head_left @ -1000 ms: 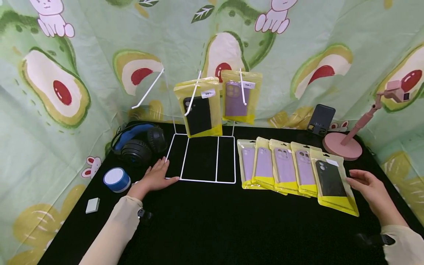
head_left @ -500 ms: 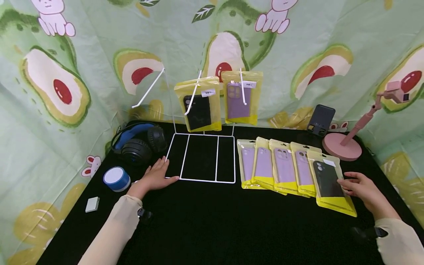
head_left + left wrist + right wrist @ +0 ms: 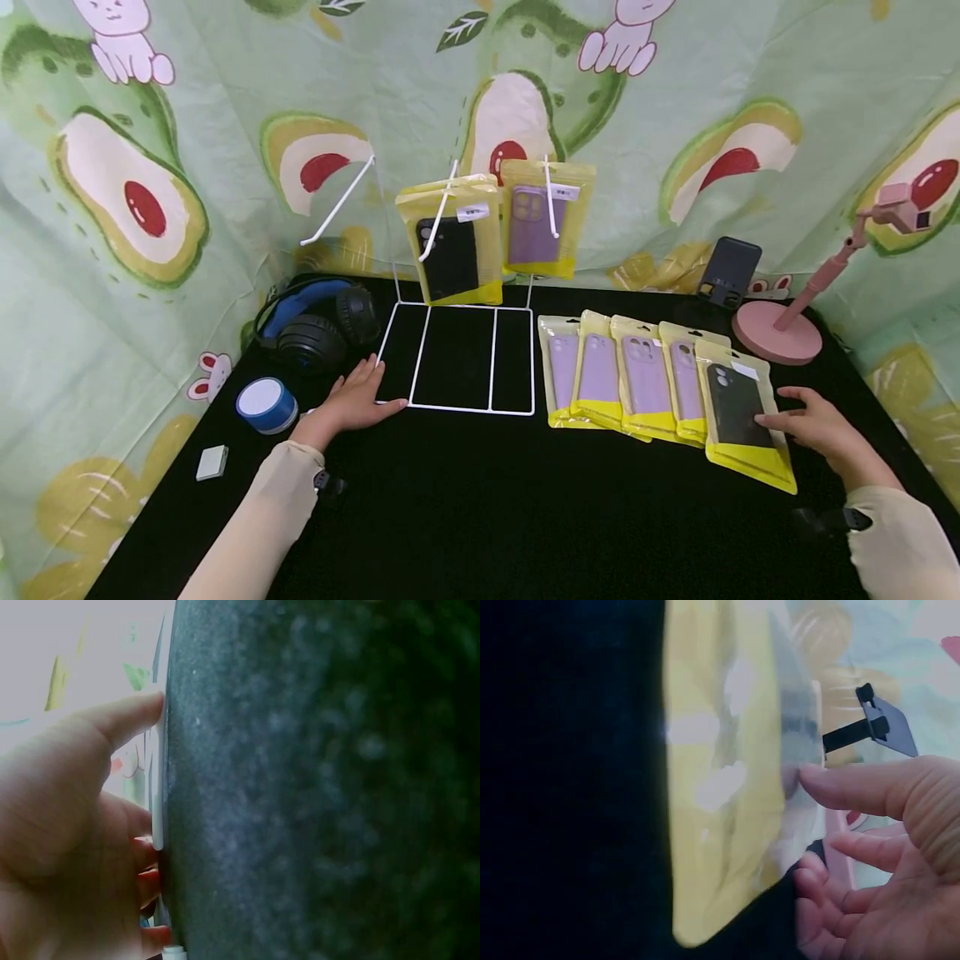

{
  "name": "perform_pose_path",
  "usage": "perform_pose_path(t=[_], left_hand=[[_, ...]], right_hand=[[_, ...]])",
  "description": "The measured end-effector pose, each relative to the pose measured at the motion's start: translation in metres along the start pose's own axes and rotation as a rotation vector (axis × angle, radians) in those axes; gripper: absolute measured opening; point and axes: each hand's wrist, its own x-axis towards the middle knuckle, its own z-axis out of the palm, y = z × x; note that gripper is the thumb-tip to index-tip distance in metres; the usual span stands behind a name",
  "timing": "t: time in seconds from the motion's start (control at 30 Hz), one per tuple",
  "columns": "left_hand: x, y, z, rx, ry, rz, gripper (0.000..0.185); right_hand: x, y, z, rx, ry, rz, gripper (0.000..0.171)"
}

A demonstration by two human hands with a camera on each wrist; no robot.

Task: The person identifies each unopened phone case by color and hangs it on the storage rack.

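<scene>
My left hand (image 3: pixel 352 404) lies flat with spread fingers on the left front part of a white wire rack (image 3: pixel 450 409); its thumb touches the front bar in the left wrist view. On the right, my right hand (image 3: pixel 821 429) pinches the edge of a bagged black phone case (image 3: pixel 738 408), thumb on the front. In the right wrist view that yellow-and-clear bag (image 3: pixel 727 787) stands partly off the black cloth. Beside it several bagged purple phone cases (image 3: pixel 645 375) lie overlapping in a row. Another bagged black case (image 3: pixel 453 258) and a bagged purple case (image 3: pixel 536 225) hang from the rack's hooks.
Black headphones (image 3: pixel 318 325), a blue-and-white round speaker (image 3: pixel 266 406) and a small white box (image 3: pixel 212 462) sit at the left. A pink stand (image 3: pixel 777 332) and a dark phone holder (image 3: pixel 729 271) are at the back right. The rack's left hook (image 3: pixel 337 200) sticks forward.
My right hand has moved left onto the bagged black case and taken its edge; the bag has shifted slightly left. The hanging bags have swung a little. My left hand stays in place.
</scene>
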Motion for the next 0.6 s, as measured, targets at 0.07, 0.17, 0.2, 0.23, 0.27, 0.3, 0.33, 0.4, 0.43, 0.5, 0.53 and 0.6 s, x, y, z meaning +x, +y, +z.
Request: perform_pose_path(t=[0.07,0.17,0.2,0.23,0.27,0.3,0.33,0.4,0.43,0.5,0.53,0.6], left_hand=[[0.0001,0.0009,-0.0004,0.007,0.005,0.005,0.092],[0.0007,-0.0008,0.0001,0.016,0.014,0.011,0.091],[0.0010,-0.0015,0.0006,0.020,0.016,0.012,0.091],[0.0013,-0.0020,0.0012,0.022,0.017,0.013,0.091],[0.0022,-0.0027,0.0020,0.022,0.017,0.013,0.091],[0.0025,-0.0030,0.0026,0.020,0.017,0.013,0.091],[0.0027,-0.0030,0.0031,0.019,0.016,0.012,0.091],[0.0028,-0.0027,0.0031,0.020,0.012,0.010,0.091],[0.0030,-0.0025,0.0031,0.019,0.010,0.009,0.091],[0.0032,-0.0022,0.0026,0.016,0.011,0.010,0.091],[0.0034,-0.0021,0.0024,0.017,0.011,0.011,0.091],[0.0036,-0.0024,0.0020,0.018,0.012,0.012,0.091]], right_hand=[[0.0004,0.0044,0.0013,-0.001,0.012,-0.022,0.092],[-0.0005,0.0072,0.0028,0.020,0.033,-0.058,0.081],[-0.0011,0.0070,0.0026,0.034,0.030,-0.062,0.078],[-0.0016,0.0067,0.0025,0.052,0.025,-0.067,0.075],[-0.0023,0.0061,0.0024,0.079,0.012,-0.066,0.073],[-0.0033,0.0056,0.0025,0.104,-0.003,-0.071,0.071],[-0.0039,0.0056,0.0027,0.132,-0.017,-0.074,0.069],[-0.0053,0.0063,0.0032,0.201,-0.042,-0.070,0.067],[-0.0059,0.0070,0.0039,0.236,-0.045,-0.072,0.063],[-0.0071,0.0076,0.0047,0.290,-0.041,-0.073,0.052],[-0.0078,0.0074,0.0053,0.307,-0.031,-0.074,0.046],[-0.0089,0.0062,0.0072,0.324,-0.010,-0.080,0.033]])
